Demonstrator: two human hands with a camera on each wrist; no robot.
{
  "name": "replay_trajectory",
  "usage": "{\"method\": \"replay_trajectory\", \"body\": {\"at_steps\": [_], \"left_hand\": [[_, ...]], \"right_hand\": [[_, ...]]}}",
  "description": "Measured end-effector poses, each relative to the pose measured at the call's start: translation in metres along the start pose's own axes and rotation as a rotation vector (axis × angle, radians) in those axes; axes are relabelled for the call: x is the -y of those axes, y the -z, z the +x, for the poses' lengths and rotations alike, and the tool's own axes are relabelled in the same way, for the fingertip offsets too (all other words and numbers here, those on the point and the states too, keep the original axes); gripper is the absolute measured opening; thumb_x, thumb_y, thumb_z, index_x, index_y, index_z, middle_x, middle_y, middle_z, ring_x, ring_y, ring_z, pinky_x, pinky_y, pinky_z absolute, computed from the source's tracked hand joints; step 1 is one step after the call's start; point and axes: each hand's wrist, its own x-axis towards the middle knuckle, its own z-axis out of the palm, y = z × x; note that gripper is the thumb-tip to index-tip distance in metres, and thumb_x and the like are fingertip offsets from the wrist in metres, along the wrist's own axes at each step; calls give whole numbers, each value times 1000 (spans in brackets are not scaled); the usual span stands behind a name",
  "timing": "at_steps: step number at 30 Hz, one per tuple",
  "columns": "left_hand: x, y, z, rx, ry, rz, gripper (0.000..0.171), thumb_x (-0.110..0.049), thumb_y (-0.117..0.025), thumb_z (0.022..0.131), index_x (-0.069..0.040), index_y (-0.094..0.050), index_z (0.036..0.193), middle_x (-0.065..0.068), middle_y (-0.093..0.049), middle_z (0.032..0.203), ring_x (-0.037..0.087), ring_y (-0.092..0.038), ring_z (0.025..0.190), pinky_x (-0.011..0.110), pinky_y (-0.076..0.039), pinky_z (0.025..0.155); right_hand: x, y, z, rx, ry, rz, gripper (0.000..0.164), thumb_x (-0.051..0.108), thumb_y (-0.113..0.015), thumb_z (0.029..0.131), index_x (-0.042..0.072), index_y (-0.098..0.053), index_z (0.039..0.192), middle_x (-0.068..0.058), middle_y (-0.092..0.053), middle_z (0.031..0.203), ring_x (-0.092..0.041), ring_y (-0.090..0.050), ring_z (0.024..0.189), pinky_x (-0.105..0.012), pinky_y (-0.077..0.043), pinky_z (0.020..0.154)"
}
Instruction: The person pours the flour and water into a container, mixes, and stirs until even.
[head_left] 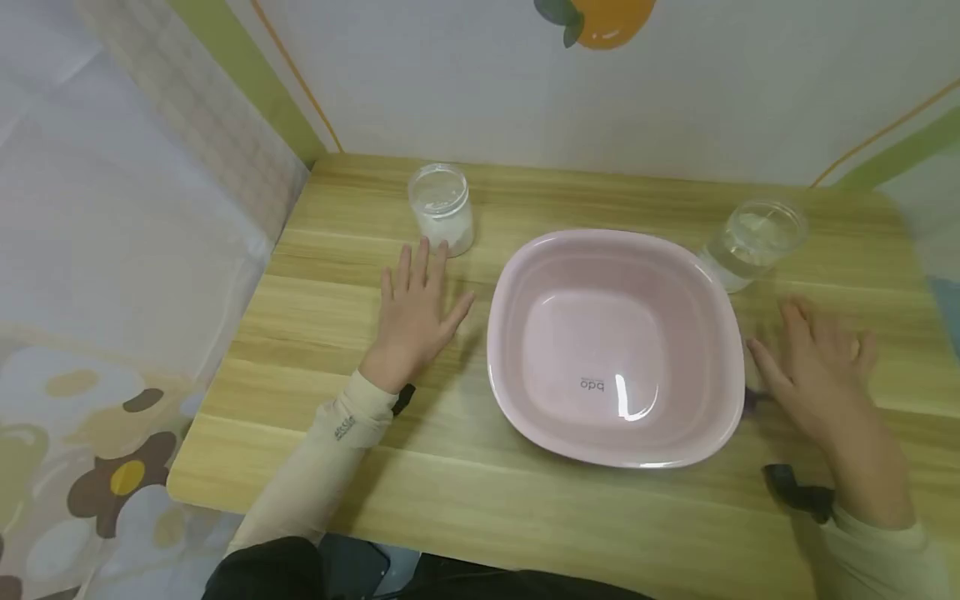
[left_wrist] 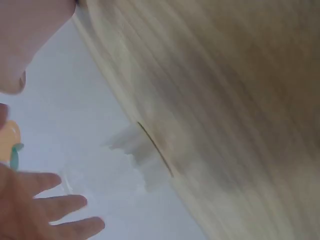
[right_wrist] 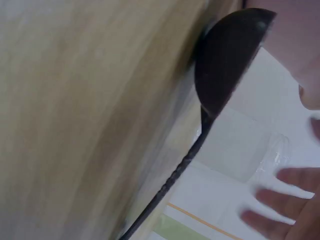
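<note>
My left hand (head_left: pixel 411 321) is spread flat with straight fingers, its fingertips close to a clear jar (head_left: pixel 442 212) partly filled with something white. In the left wrist view the white content (left_wrist: pixel 142 157) slopes unevenly in the jar. To the right of a pink basin (head_left: pixel 592 350), my right hand (head_left: pixel 825 371) has loosely extended fingers and holds nothing. Beneath it lies a dark spoon (right_wrist: pixel 230 65) with a twisted handle, mostly hidden in the head view. Another clear jar (head_left: pixel 753 242), holding clear liquid, stands beyond the right hand by the basin's rim.
Everything stands on a wooden table (head_left: pixel 277 400) with a rounded front left corner. A pale printed backdrop (head_left: pixel 450 83) rises behind it. Patterned cloth (head_left: pixel 105 450) hangs at the left side.
</note>
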Motion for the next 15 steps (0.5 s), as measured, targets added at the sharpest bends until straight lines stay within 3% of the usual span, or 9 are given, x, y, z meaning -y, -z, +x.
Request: {"method": "replay_trajectory", "body": {"at_steps": [2,3,5,6,8,10,12,15], "left_hand": [[5,4,-1,-71,7,-84,72,-46,-47,107,-5,-27,163,23,-29,169,46,-34,154,66,-34,123],[7,7,-2,-117,8,-123,63,-40,-49,107,-2,-38,157,24,-41,162,44,-50,143,62,-47,114],[12,12,-2,-221,8,-166,42,-30,-51,106,0,-61,134,22,-65,139,38,-71,113,54,-62,86],[14,14,-3,-263,8,-178,34,-27,-51,106,0,-68,119,19,-73,122,33,-74,95,49,-63,71],[20,18,-3,-318,11,-183,31,-23,-51,105,-3,-72,92,14,-76,91,27,-67,65,40,-52,49],[26,22,-2,-337,14,-200,35,-20,-51,105,-5,-69,78,11,-70,71,23,-59,54,33,-44,44],[32,24,0,-317,36,-251,34,-20,-51,105,-5,-67,78,10,-65,67,22,-52,51,30,-37,43],[43,25,7,-259,92,-330,28,-22,-51,105,-3,-68,92,12,-69,82,24,-59,64,30,-44,52]], "right_hand": [[5,0,-3,-53,5,5,59,35,-43,111,-8,-38,152,-41,-43,149,-68,-42,131,-84,-24,112],[7,1,-5,-85,14,4,52,31,-45,111,-8,-49,144,-41,-54,138,-67,-52,118,-81,-38,103],[12,2,-6,-150,47,10,40,25,-49,108,-9,-61,128,-38,-66,119,-62,-64,98,-72,-55,79],[14,1,-6,-191,73,16,36,22,-51,107,-9,-64,120,-35,-69,110,-58,-66,88,-58,-61,71],[17,0,-6,-264,140,17,29,18,-55,104,-8,-68,109,-30,-72,96,-46,-68,75,-31,-60,62],[19,-3,-6,-316,206,37,25,13,-57,102,-9,-69,103,-25,-72,86,-19,-64,67,-9,-46,59],[21,-5,-5,-328,242,87,23,10,-57,102,-9,-69,102,-22,-72,83,2,-54,69,0,-36,59],[23,-9,-6,-266,200,198,23,10,-52,106,-5,-69,104,-19,-72,86,19,-44,74,-1,-38,60]]}}
